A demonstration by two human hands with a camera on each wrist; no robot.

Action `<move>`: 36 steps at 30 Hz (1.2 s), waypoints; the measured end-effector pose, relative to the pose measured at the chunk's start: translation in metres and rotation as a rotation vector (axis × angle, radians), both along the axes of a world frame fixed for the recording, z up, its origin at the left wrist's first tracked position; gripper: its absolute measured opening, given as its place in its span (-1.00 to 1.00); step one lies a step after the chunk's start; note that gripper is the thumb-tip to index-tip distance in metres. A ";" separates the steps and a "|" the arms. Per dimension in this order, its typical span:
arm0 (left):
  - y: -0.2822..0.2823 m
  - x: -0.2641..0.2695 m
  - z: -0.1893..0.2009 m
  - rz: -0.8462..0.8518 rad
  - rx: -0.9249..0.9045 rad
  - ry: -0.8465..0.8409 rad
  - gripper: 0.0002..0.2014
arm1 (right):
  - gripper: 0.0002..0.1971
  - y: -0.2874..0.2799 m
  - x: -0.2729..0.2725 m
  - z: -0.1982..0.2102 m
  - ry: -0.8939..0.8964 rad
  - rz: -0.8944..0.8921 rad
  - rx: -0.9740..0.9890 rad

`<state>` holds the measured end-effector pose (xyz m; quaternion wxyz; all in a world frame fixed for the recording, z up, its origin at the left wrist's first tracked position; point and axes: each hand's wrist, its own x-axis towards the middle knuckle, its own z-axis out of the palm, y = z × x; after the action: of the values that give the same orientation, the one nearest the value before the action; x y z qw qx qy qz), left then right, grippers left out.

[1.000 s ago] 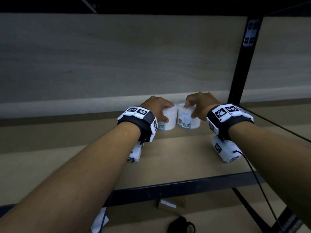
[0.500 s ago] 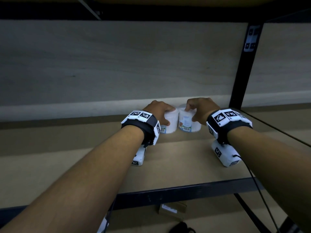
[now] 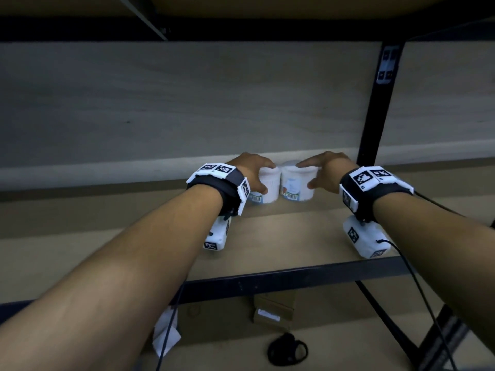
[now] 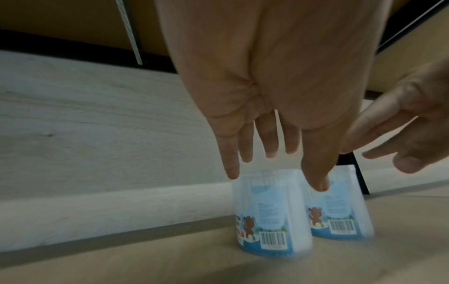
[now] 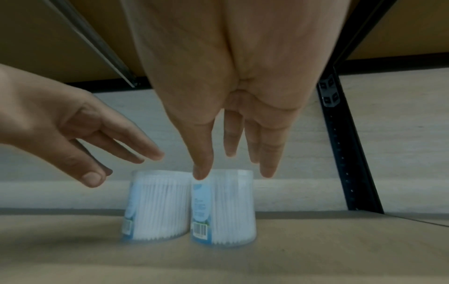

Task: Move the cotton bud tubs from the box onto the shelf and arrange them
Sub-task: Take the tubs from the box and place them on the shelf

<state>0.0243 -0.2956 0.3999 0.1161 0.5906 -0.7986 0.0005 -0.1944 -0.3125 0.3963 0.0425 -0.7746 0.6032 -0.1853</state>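
Two clear cotton bud tubs with blue labels stand upright and side by side near the back of the wooden shelf (image 3: 267, 236). The left tub (image 3: 269, 187) (image 4: 269, 217) (image 5: 157, 207) touches the right tub (image 3: 298, 184) (image 4: 340, 207) (image 5: 223, 209). My left hand (image 3: 265, 178) (image 4: 274, 173) hovers at the left tub with straight fingers and holds nothing. My right hand (image 3: 305, 175) (image 5: 233, 169) is spread the same way at the right tub. In both wrist views the fingertips sit at or just above the tub tops. No box is in view.
A pale wooden back panel (image 3: 187, 103) closes the shelf behind the tubs. A black upright post (image 3: 375, 108) stands to the right and a black front rail (image 3: 281, 285) edges the shelf. Below lie a small cardboard box (image 3: 272, 310), white paper (image 3: 164, 333) and a black object (image 3: 288, 349).
Both hands gripped the tubs earlier; now their fingers have straightened and let go. The tubs stay side by side on the shelf.
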 end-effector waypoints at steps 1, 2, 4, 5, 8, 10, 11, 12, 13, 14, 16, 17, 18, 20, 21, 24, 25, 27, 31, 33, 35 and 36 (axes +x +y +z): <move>0.006 0.001 0.003 -0.001 -0.004 -0.004 -0.29 | -0.43 0.007 -0.001 0.000 -0.006 -0.001 -0.015; 0.014 0.001 0.005 -0.006 -0.011 -0.005 -0.31 | -0.44 0.014 -0.002 0.000 -0.006 0.006 -0.031; 0.030 0.001 0.007 -0.014 -0.037 0.001 -0.34 | -0.44 0.029 -0.003 0.001 -0.013 0.031 -0.052; 0.039 0.002 0.008 -0.021 -0.051 0.007 -0.35 | -0.44 0.036 -0.004 0.002 -0.034 0.039 -0.047; 0.065 0.001 0.008 -0.049 -0.074 0.052 -0.37 | -0.48 0.061 -0.005 0.004 -0.103 0.047 -0.019; 0.082 0.002 0.008 -0.071 -0.069 0.084 -0.38 | -0.52 0.079 -0.006 0.002 -0.126 0.053 -0.028; 0.090 0.001 0.008 -0.081 -0.073 0.096 -0.39 | -0.54 0.088 -0.007 0.000 -0.156 0.059 -0.034; 0.098 0.002 0.007 -0.091 -0.082 0.116 -0.42 | -0.56 0.097 -0.007 -0.001 -0.188 0.069 -0.032; 0.107 0.002 0.005 -0.094 -0.088 0.143 -0.45 | -0.58 0.107 -0.008 -0.004 -0.216 0.082 -0.030; 0.117 0.001 0.002 -0.102 -0.096 0.177 -0.48 | -0.59 0.116 -0.009 -0.007 -0.235 0.095 -0.028; 0.137 0.001 -0.006 -0.109 -0.091 0.224 -0.51 | -0.59 0.135 -0.010 -0.011 -0.260 0.118 -0.019; 0.148 0.002 -0.011 -0.110 -0.076 0.245 -0.52 | -0.59 0.145 -0.011 -0.013 -0.270 0.129 -0.014; 0.158 0.002 -0.017 -0.120 -0.063 0.269 -0.52 | -0.60 0.154 -0.012 -0.017 -0.284 0.138 -0.012; 0.179 0.006 -0.027 -0.128 -0.040 0.324 -0.52 | -0.61 0.171 -0.012 -0.025 -0.292 0.159 -0.026; 0.188 0.008 -0.033 -0.128 -0.020 0.351 -0.53 | -0.60 0.179 -0.012 -0.030 -0.275 0.158 -0.039; 0.215 0.014 -0.050 -0.119 0.026 0.432 -0.54 | -0.61 0.204 -0.007 -0.048 -0.309 0.184 -0.017; 0.223 0.017 -0.057 -0.114 0.031 0.450 -0.54 | -0.61 0.212 -0.003 -0.055 -0.337 0.204 -0.005; 0.237 0.022 -0.072 -0.114 0.052 0.495 -0.55 | -0.60 0.226 0.004 -0.070 -0.369 0.240 0.010; 0.258 0.035 -0.101 -0.095 0.127 0.531 -0.56 | -0.59 0.249 0.025 -0.099 -0.399 0.312 0.048; 0.263 0.043 -0.113 -0.077 0.144 0.507 -0.56 | -0.59 0.256 0.037 -0.113 -0.432 0.334 0.078; 0.267 0.052 -0.123 -0.053 0.168 0.523 -0.56 | -0.58 0.260 0.049 -0.129 -0.460 0.343 0.115; 0.269 0.056 -0.129 -0.046 0.179 0.532 -0.55 | -0.58 0.262 0.054 -0.137 -0.468 0.344 0.135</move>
<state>0.0806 -0.0266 0.2710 0.2691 0.5596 -0.7500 -0.2278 -0.1402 -0.0510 0.2591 0.2625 -0.7971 0.4480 -0.3082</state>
